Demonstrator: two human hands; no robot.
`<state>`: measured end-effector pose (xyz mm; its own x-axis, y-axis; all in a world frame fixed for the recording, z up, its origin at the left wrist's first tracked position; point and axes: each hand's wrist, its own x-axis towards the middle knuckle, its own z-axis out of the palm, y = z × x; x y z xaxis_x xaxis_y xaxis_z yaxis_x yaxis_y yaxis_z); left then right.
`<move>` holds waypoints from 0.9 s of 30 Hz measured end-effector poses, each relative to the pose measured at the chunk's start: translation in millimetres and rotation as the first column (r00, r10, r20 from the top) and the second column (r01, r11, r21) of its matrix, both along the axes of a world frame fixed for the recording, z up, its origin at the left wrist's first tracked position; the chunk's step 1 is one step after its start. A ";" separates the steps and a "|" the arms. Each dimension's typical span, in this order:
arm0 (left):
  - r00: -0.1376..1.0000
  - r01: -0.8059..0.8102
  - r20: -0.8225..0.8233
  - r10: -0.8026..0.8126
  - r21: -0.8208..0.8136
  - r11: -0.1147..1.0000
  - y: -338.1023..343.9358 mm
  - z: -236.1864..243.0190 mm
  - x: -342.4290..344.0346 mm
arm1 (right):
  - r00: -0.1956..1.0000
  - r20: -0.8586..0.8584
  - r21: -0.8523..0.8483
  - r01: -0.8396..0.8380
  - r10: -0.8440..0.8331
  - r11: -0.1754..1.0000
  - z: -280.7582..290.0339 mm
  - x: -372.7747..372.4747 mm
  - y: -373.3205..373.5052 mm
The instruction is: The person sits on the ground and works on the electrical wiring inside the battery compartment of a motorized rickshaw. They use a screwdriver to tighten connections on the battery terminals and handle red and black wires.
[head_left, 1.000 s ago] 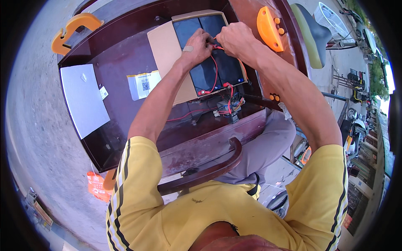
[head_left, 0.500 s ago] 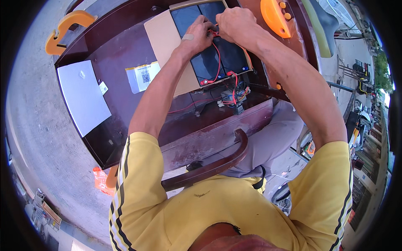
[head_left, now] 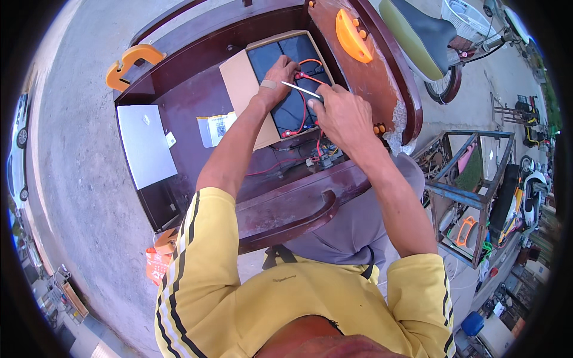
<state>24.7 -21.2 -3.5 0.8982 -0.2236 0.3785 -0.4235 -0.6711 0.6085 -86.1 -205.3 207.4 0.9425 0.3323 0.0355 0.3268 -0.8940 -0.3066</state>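
Several black batteries (head_left: 285,113) sit side by side in an open cardboard box (head_left: 236,74), joined by red and orange wires. My left hand (head_left: 278,75) reaches over them, fingers curled closed at a red wire (head_left: 299,76) with a red-capped end; the fingertips are partly hidden. In my right hand (head_left: 347,118) is a screwdriver (head_left: 300,89), its pale shaft pointing left toward my left wrist. The dark handle is mostly covered by my fingers. Near the box's close edge lies a grey electrical connector (head_left: 327,157) with several wires.
The box rests in a dark red vehicle bed (head_left: 179,89) with raised walls. A white panel (head_left: 143,146) and a printed packet (head_left: 213,128) lie to the left. An orange bracket (head_left: 352,37) is at the right, with a curved rail (head_left: 298,225) near my body.
My right hand has come back from the batteries toward me, and the screwdriver now shows in it. My left hand stays at the red wire. The whole view has shifted.
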 end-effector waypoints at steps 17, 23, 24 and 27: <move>0.981 0.101 -0.172 -0.093 0.040 0.994 -17.3 36.6 4.5 | 0.966 -0.034 0.641 0.217 -0.255 0.736 -72.1 -105.6 -86.2; 0.970 0.122 -0.232 -0.077 0.187 0.975 -18.1 49.4 13.5 | 0.964 -0.042 0.690 0.217 -0.261 0.690 -75.4 -108.0 -92.4; 0.963 0.136 -0.256 -0.078 0.218 0.966 -17.0 52.7 16.1 | 0.964 -0.040 0.701 0.214 -0.263 0.680 -77.2 -108.9 -92.7; 0.933 0.164 -0.355 -0.054 0.288 0.944 -14.9 57.2 21.4 | 0.959 -0.019 0.713 0.211 -0.283 0.669 -80.2 -113.4 -93.6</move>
<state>46.1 -36.1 53.7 0.9226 -0.3831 -0.0464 -0.3109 -0.8091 0.4987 -199.5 -298.9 127.2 0.9674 -0.0684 0.2439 0.1825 -0.4797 -0.8583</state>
